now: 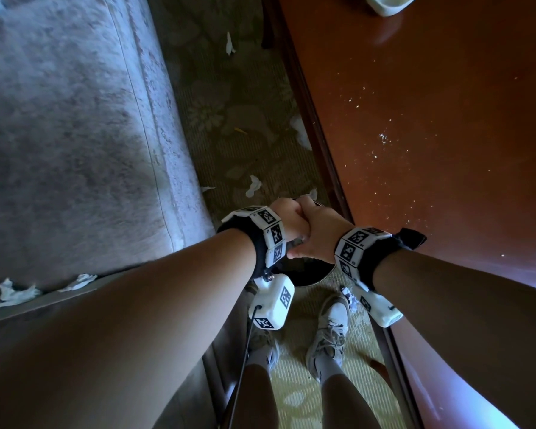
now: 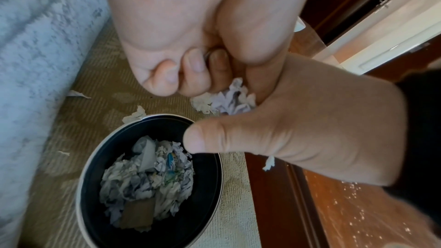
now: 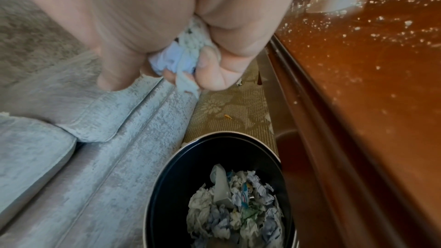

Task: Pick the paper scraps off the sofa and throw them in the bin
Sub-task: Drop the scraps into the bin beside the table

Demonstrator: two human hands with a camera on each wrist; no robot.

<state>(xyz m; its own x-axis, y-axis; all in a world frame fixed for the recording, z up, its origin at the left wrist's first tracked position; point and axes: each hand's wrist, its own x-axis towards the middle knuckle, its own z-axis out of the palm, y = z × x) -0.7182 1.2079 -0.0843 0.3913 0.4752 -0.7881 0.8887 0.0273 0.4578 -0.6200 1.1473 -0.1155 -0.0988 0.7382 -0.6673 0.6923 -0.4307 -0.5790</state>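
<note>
Both of my hands meet right above the bin [image 1: 317,279]. My right hand [image 1: 317,233] grips a crumpled wad of paper scraps [image 3: 176,57] in its curled fingers. My left hand [image 1: 287,218] has its fingers [image 2: 167,76] curled and pressed against the same wad [image 2: 226,101]. The round black bin [image 2: 220,167] with a pale rim [image 3: 229,133] stands on the carpet between the sofa and the table, holding many crumpled papers [image 3: 238,210]. White scraps [image 1: 13,294] [image 1: 78,281] lie on the grey sofa [image 1: 59,134] near my left elbow.
A glossy brown table [image 1: 430,134] strewn with white crumbs runs along the right, with a white bowl [image 1: 387,4] at its far end. Loose scraps [image 1: 253,185] [image 1: 229,44] lie on the patterned carpet [image 1: 229,119]. My shoes [image 1: 331,329] stand just behind the bin.
</note>
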